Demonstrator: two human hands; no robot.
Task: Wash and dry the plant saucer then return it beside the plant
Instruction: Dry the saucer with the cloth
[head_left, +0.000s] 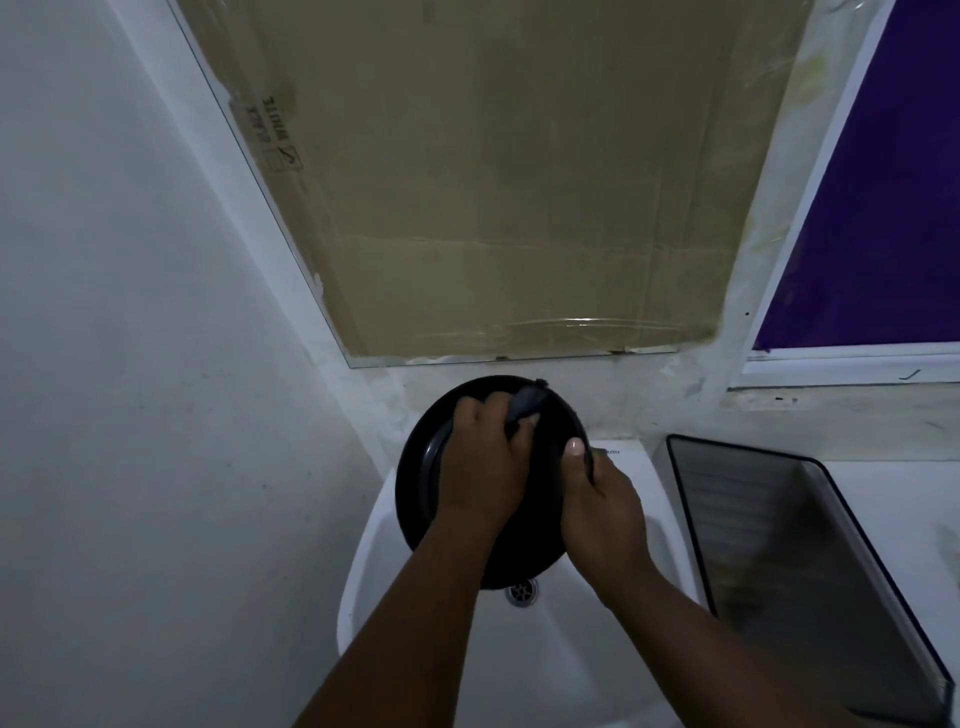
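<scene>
A round black plant saucer (415, 483), smooth and faintly glossy with a raised ring moulded into its face, is held tilted almost on edge above a white glazed basin (561, 639). The basin's metal drain (522, 592) shows just below the saucer's lower rim.

The left hand (483, 462) lies over the middle of the saucer, knuckles up, fingers curled round a small dark cloth (527, 402) that is bunched and soft-looking; the cloth is pressed against the saucer's upper part, its loose end sticking up past the fingertips. That grip is narrow, closed on the cloth.

The right hand (602, 504) takes the saucer's right edge: the thumb lies flat across the face, its pale nail plain to see, and the fingers wrap behind the rim out of sight. This grip is closed on the saucer itself. Both forearms reach up from the bottom of the frame and converge at the saucer.

Above the two grips hangs a mirror (498, 356) covered by a sheet of brown cardboard (493, 171), creased and taped. To the right of the right-hand grip sits a dark rectangular tray (769, 519) with rounded corners and a ribbed floor, resting on a white surface (898, 493). To the left of the left-hand grip is a plain pale wall (130, 364).
</scene>
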